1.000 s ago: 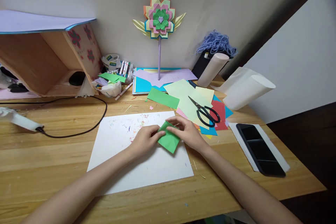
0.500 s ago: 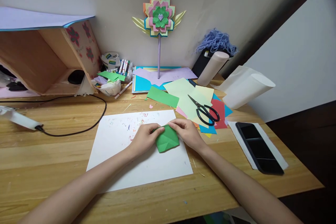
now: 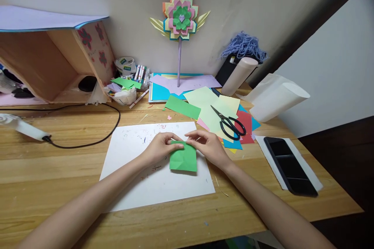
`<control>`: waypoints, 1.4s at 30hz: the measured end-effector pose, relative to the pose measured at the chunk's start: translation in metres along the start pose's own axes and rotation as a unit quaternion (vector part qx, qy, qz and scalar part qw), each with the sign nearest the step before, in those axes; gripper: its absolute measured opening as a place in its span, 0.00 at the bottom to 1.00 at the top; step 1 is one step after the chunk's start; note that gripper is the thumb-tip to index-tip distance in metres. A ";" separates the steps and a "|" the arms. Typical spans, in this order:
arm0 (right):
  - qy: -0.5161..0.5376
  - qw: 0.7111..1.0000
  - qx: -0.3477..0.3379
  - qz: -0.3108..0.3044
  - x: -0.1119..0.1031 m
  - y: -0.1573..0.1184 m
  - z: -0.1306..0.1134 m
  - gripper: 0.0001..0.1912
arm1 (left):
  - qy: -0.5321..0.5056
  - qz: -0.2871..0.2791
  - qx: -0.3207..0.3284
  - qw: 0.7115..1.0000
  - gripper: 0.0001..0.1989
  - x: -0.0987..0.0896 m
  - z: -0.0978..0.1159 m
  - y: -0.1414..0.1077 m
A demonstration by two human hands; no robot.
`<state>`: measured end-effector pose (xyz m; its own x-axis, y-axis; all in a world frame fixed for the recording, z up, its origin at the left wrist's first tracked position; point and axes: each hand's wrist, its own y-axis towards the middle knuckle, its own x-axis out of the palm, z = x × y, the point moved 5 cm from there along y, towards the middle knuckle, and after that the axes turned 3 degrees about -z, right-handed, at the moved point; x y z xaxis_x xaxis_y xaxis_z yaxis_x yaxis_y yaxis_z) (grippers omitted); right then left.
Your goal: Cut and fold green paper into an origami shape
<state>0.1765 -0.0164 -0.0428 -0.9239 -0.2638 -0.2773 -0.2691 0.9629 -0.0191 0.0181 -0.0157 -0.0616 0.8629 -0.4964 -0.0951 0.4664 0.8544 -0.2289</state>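
Note:
A creased green paper [image 3: 183, 159], roughly square, is held just above a white sheet [image 3: 131, 186] marked with small colored smudges. My left hand [image 3: 162, 148] pinches its upper left part, thumb on top and fingers behind. At the paper's top right edge, my right hand [image 3: 208, 147] grips it between thumb and fingers. Black-handled scissors [image 3: 229, 122] rest on pale yellow paper [image 3: 204, 103] beyond my right hand. A green strip [image 3: 183, 107] lies behind the white sheet.
A paper flower [image 3: 181, 19] stands at the back. An open box [image 3: 61, 62] and a cable [image 3: 87, 147] are on the left. Rolled white paper [image 3: 280, 99] and a black phone [image 3: 290, 166] are at the right. Markers [image 3: 140, 73] stand behind a small tub [image 3: 125, 96].
The green paper has turned and now shows a flatter, squarer face with its lower edge nearly level. Both hands have shifted slightly around its top edge.

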 end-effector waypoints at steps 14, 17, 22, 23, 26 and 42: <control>-0.016 0.999 -0.023 -0.021 0.004 0.001 0.002 0.07 | 0.032 -0.037 0.015 0.999 0.13 0.005 -0.001 -0.001; -0.033 0.998 -0.040 -0.021 0.006 -0.001 0.000 0.07 | 0.032 -0.037 0.029 0.998 0.14 0.006 0.000 -0.001; -0.052 0.996 -0.068 -0.014 0.006 -0.003 -0.004 0.07 | 0.021 -0.046 0.032 0.998 0.15 0.011 0.002 -0.004; -0.056 0.996 -0.074 -0.012 0.006 -0.003 -0.005 0.06 | 0.017 -0.050 0.032 0.998 0.15 0.012 0.003 -0.005; -0.073 0.993 -0.094 -0.008 0.007 -0.004 -0.006 0.05 | 0.010 -0.051 0.029 0.998 0.14 0.013 0.005 -0.006; -0.134 0.973 -0.182 -0.047 0.010 -0.010 -0.018 0.07 | -0.039 -0.056 0.027 0.997 0.17 0.011 0.002 -0.006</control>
<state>0.1650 -0.0296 -0.0278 -0.7992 -0.2788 -0.5325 -0.4733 0.8380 0.2716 0.0257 -0.0259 -0.0599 0.8169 -0.5768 0.0051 0.5680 0.8027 -0.1818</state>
